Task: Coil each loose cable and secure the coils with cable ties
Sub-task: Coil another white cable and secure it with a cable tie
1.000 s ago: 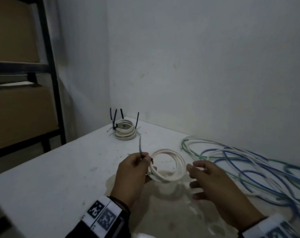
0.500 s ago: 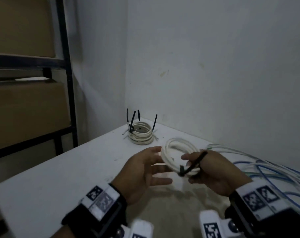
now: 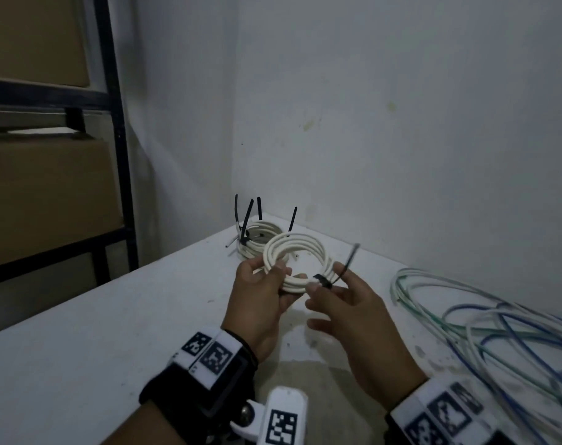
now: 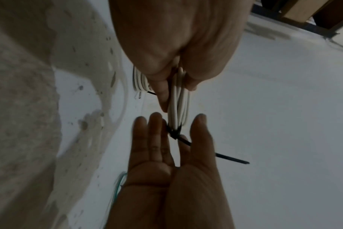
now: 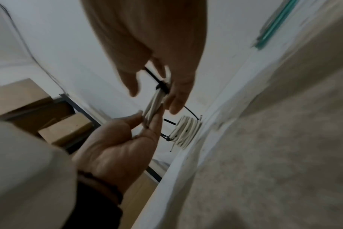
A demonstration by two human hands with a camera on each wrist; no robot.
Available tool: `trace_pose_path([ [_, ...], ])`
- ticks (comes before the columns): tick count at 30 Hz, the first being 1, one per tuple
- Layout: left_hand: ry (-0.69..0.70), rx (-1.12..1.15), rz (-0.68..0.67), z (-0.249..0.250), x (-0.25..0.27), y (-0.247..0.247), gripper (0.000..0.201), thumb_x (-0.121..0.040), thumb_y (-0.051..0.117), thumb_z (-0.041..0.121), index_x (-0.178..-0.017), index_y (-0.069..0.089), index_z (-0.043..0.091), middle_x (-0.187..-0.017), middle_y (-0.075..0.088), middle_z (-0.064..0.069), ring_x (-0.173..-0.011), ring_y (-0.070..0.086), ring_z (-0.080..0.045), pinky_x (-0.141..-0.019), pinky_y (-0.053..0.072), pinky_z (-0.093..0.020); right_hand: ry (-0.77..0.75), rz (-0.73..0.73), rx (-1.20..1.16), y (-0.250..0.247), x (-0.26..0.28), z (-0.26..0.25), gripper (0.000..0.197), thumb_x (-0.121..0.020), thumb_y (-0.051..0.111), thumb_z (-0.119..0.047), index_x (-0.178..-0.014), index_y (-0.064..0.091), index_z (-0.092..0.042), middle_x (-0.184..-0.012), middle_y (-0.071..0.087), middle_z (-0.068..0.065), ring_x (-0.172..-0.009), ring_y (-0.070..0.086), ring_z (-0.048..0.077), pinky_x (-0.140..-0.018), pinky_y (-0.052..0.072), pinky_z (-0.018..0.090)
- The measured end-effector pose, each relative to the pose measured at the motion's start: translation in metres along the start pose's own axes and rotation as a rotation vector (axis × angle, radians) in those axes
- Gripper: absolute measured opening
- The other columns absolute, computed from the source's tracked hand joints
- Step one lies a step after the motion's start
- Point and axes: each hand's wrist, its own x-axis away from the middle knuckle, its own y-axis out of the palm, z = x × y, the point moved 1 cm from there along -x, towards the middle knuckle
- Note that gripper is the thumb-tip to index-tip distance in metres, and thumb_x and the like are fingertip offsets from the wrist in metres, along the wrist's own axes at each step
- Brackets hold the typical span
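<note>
Head view: a white coil (image 3: 297, 263), likely light and springy, best held across its bundled turns, is lifted above the table (image 3: 112, 332), left hand (image 3: 257, 300) gripping one side, right hand (image 3: 347, 303) pinching its black tie (image 3: 332, 277).

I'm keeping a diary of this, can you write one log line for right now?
left hand grips white coil | right hand pinches black cable tie around it | tail sticking up | loose cables waiting

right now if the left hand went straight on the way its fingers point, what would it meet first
Probably the right hand, facing it across the held white coil. The tied coil on the table lies further back; depth is unclear.
</note>
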Motion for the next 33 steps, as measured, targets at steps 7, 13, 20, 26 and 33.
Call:
trace_pose_path([
  [7,-0.065,-0.074,-0.083,0.001,-0.014,-0.015,0.024,-0.094,0.056,0.015,-0.118,0.055,0.01,-0.101,0.073,-0.005,-0.088,0.07,-0.015,-0.084,0.054,-0.033,0.06,0.169,-0.327,0.007,-0.043,0.002,0.018,-0.091,0.056,-0.002,-0.082,0.066,-0.014,-0.063,0.063,0.006,-0.056,0.056,0.013,-0.064,0.055,0.026],
  [13,-0.013,0.072,0.219,0.013,-0.039,-0.043,0.016,-0.095,0.049,0.01,-0.111,0.055,0.013,-0.094,0.065,-0.004,-0.097,0.062,-0.02,-0.093,0.047,-0.035,0.094,0.202,-0.386,0.02,-0.097,-0.004,0.018,-0.092,0.053,0.002,-0.082,0.058,-0.013,-0.061,0.065,0.001,-0.056,0.058,0.013,-0.067,0.057,0.026],
  [20,-0.02,0.185,0.417,0.013,-0.053,-0.066,0.017,-0.097,0.046,0.012,-0.111,0.054,0.008,-0.11,0.058,-0.009,-0.112,0.056,-0.022,-0.104,0.042,-0.036,0.125,0.218,-0.331,0.062,-0.144,0.014,0.019,-0.09,0.052,0.005,-0.079,0.057,-0.01,-0.07,0.058,0.01,-0.055,0.053,0.017,-0.052,0.054,0.022],
  [26,-0.021,0.197,0.461,0.011,-0.056,-0.069,0.012,-0.096,0.046,0.01,-0.096,0.058,0.009,-0.1,0.059,-0.006,-0.106,0.058,-0.021,-0.099,0.045,-0.034,0.143,0.171,-0.233,0.071,-0.164,0.024,0.019,-0.09,0.053,0.005,-0.078,0.056,-0.01,-0.065,0.058,0.009,-0.053,0.055,0.017,-0.053,0.056,0.025],
  [33,-0.022,0.179,0.471,0.01,-0.057,-0.069,0.013,-0.096,0.045,0.009,-0.089,0.057,0.012,-0.098,0.06,-0.007,-0.105,0.058,-0.022,-0.095,0.046,-0.033,0.089,0.216,0.052,0.062,-0.176,0.039,0.013,-0.087,0.063,-0.007,-0.076,0.061,-0.014,-0.068,0.062,0.009,-0.059,0.056,0.021,-0.057,0.049,0.032],
])
